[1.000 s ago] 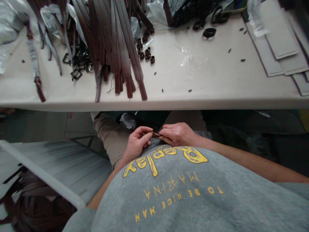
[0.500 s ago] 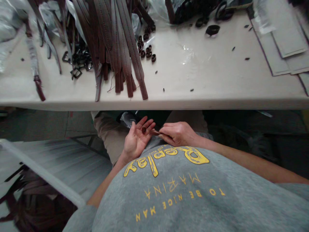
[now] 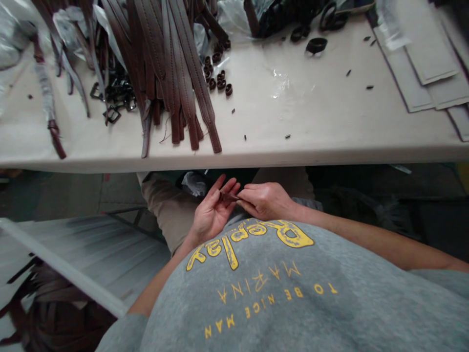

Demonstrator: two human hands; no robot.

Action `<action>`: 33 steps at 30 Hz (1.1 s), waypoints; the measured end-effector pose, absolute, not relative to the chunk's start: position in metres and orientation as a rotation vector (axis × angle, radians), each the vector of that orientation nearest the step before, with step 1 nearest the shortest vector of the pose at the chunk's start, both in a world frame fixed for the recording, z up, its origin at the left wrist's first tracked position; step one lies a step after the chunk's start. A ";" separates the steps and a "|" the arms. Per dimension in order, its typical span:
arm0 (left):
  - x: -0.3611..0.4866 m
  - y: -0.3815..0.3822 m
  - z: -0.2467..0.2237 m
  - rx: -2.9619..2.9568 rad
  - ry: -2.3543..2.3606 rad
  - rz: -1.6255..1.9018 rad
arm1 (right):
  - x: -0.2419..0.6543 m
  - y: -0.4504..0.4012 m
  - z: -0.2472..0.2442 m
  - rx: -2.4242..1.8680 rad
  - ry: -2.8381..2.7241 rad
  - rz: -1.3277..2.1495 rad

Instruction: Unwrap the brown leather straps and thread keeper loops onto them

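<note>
My left hand (image 3: 213,213) is palm up in front of my lap, its thumb bent over a small brown leather loop (image 3: 222,196) and the other fingers loosely extended. From the right, my right hand (image 3: 266,201) pinches a narrow brown leather strap (image 3: 230,197), whose tip meets the loop. Whether the tip has passed through the loop is too small to tell. The rest of the strap is hidden by the right hand. Both hands are below the front edge of the white table (image 3: 256,151).
Stitched brown straps (image 3: 183,83) hang toward the table's front edge. Beside them lie small leather loops (image 3: 221,84) and black buckles (image 3: 113,100). Pale flat panels (image 3: 421,73) are stacked at right. A grey slatted surface (image 3: 98,249) and dark strips (image 3: 62,313) are at lower left.
My left thumb has come down onto the loop, which was lying on the open fingers. The strap tip and my right hand have moved slightly left, up to the loop.
</note>
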State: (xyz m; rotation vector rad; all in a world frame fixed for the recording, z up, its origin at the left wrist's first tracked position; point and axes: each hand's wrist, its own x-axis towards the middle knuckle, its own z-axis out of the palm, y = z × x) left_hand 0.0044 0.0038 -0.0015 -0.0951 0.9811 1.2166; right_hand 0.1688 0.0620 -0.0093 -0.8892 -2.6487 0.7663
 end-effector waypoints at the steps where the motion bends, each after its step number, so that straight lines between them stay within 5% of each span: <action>1: 0.005 0.004 -0.001 -0.096 0.971 1.207 | 0.168 0.062 -0.010 -0.863 -2.617 0.798; 33: 0.002 -0.005 -0.016 0.222 1.239 1.248 | 0.171 0.061 -0.018 -0.773 -2.387 0.986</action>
